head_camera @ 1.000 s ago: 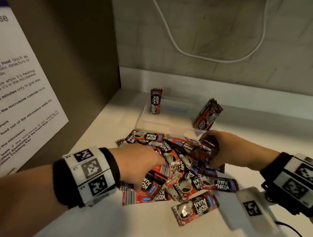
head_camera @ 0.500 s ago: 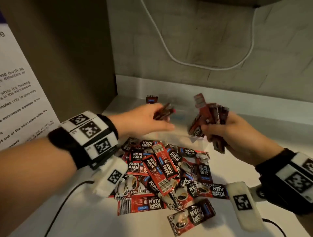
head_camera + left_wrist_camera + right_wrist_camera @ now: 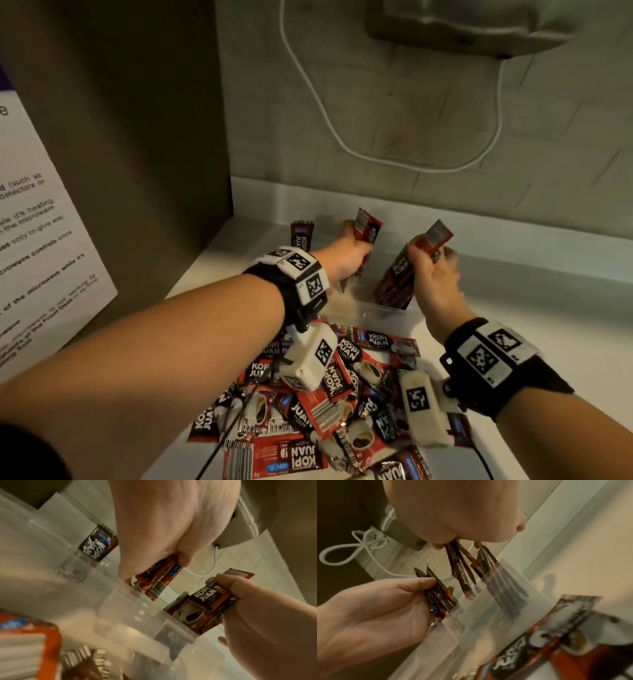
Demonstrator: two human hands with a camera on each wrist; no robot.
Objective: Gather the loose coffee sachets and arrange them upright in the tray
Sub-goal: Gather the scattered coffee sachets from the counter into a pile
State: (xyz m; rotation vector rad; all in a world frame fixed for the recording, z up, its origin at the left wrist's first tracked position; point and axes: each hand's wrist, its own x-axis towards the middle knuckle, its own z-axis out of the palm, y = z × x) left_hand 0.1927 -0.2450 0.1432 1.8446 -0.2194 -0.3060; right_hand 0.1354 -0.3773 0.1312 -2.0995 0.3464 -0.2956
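Hands: left hand [image 3: 346, 255] grips a small sachet bundle [image 3: 368, 228]; right hand [image 3: 433, 274] grips a bigger bunch [image 3: 399, 274], both over the tray [image 3: 370, 310].
Tray: clear, near counter's back edge; one sachet [image 3: 301, 234] upright at its far-left corner.
Left to do: most — loose pile [image 3: 318, 407] along counter's front edge.

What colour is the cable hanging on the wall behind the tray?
White cable, looping down the grey wall; the head view shows it best.
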